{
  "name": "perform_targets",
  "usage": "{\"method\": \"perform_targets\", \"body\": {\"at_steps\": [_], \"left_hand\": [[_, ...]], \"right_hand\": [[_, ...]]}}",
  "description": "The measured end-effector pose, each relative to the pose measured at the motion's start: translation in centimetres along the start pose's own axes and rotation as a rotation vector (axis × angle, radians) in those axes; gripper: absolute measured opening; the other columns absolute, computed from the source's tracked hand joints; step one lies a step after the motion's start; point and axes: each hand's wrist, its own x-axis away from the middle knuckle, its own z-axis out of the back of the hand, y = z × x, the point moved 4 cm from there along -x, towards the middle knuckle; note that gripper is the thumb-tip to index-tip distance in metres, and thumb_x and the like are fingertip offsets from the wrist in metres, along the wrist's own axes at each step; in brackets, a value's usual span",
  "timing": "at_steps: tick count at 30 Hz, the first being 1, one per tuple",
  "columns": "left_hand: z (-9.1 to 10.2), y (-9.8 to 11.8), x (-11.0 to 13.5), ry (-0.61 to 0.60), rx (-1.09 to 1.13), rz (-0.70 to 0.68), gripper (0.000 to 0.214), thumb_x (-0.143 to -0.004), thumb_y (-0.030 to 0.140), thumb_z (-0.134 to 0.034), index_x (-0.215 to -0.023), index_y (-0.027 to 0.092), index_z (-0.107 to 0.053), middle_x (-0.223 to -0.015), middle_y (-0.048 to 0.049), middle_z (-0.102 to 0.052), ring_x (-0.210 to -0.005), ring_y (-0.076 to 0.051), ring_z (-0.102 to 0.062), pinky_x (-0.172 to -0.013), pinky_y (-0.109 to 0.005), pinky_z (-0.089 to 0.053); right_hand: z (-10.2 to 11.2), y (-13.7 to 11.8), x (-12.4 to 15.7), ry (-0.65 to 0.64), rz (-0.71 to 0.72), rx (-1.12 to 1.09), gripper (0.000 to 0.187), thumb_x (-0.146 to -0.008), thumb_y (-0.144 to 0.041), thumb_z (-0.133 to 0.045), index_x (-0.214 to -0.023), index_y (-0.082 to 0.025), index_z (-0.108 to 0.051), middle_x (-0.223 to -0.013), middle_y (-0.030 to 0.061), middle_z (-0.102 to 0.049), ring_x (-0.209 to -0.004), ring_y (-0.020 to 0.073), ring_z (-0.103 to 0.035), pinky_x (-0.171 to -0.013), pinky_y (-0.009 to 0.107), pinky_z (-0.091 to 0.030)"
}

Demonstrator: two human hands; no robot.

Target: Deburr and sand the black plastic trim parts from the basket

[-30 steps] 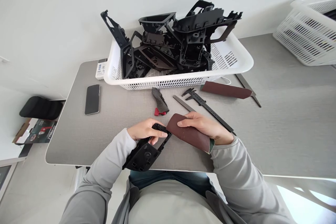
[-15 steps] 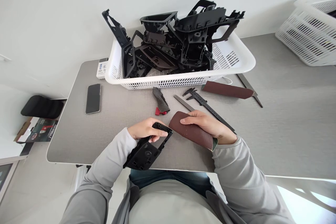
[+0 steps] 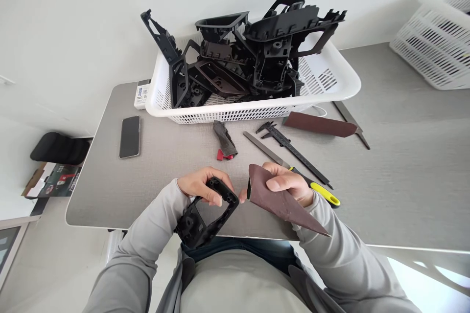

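Note:
My left hand (image 3: 200,187) grips a black plastic frame part (image 3: 207,215), tilted up off the grey table (image 3: 385,190) near its front edge. My right hand (image 3: 288,185) pinches a sheet of dark brown sandpaper (image 3: 279,200), folded, with its left edge close to the frame's upper right corner. Whether paper and frame touch is unclear. Just behind my right hand a metal file with a yellow and black handle (image 3: 293,168) lies on the table.
A white basket (image 3: 341,76) piled with several black plastic parts (image 3: 253,54) stands at the back. Before it lie a caliper (image 3: 292,151), a second sandpaper sheet (image 3: 319,124), a grey and red rag (image 3: 224,143) and a phone (image 3: 129,136). Another white basket (image 3: 433,41) is far right.
Both hands have lifted. The frame part is raised and turned more upright, and the sandpaper has come off the table, uncovering the yellow-handled file.

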Motion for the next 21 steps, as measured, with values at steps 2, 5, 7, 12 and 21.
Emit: {"method": "perform_targets", "body": {"at_steps": [2,5,7,12,21], "left_hand": [[0.1,-0.1,0.0,0.006,-0.014,0.015,0.056,-0.047,0.056,-0.089,-0.078,0.013,-0.069,-0.049,0.0001,-0.057,-0.041,-0.009,-0.046,-0.039,-0.021,-0.028],[0.0,-0.2,0.0,0.009,-0.007,0.024,0.059,-0.046,0.060,-0.088,-0.077,0.014,-0.068,-0.048,0.0006,-0.055,-0.040,-0.009,-0.044,-0.038,-0.022,-0.026],[-0.1,-0.1,-0.1,0.008,0.006,0.010,0.060,-0.047,0.064,-0.086,-0.077,0.015,-0.067,-0.047,0.0007,-0.054,-0.039,-0.009,-0.042,-0.037,-0.022,-0.024],[0.1,0.2,-0.7,0.117,-0.016,-0.029,0.057,-0.059,0.071,-0.075,-0.065,0.017,-0.058,-0.044,0.0017,-0.050,-0.036,-0.007,-0.036,-0.037,-0.021,-0.021],[0.5,0.6,-1.8,0.338,0.031,-0.094,0.046,-0.065,0.056,-0.073,-0.058,0.019,-0.046,-0.043,0.0057,-0.047,-0.034,-0.004,-0.033,-0.037,-0.020,-0.020]], "right_hand": [[-0.4,0.2,-0.2,-0.067,-0.045,-0.050,0.028,-0.051,-0.044,-0.071,-0.049,-0.018,-0.061,-0.042,0.0019,-0.056,-0.037,0.0114,-0.043,-0.039,0.023,-0.026],[-0.9,0.2,-0.4,-0.142,-0.092,-0.095,0.024,-0.048,-0.038,-0.071,-0.051,-0.015,-0.065,-0.043,0.0017,-0.058,-0.035,0.0092,-0.040,-0.036,0.022,-0.024],[-1.2,0.1,-0.5,-0.156,-0.103,-0.113,0.022,-0.047,-0.036,-0.070,-0.049,-0.015,-0.065,-0.041,0.0008,-0.056,-0.034,0.0089,-0.039,-0.035,0.021,-0.023],[-1.9,-0.4,-0.8,-0.076,-0.095,-0.176,0.016,-0.044,-0.031,-0.067,-0.044,-0.016,-0.061,-0.036,-0.0022,-0.048,-0.031,0.0067,-0.032,-0.033,0.021,-0.017],[-1.8,-1.0,-1.1,0.048,-0.045,-0.185,0.016,-0.044,-0.034,-0.062,-0.046,-0.020,-0.056,-0.038,-0.0018,-0.049,-0.034,0.0074,-0.029,-0.036,0.024,-0.017]]}}
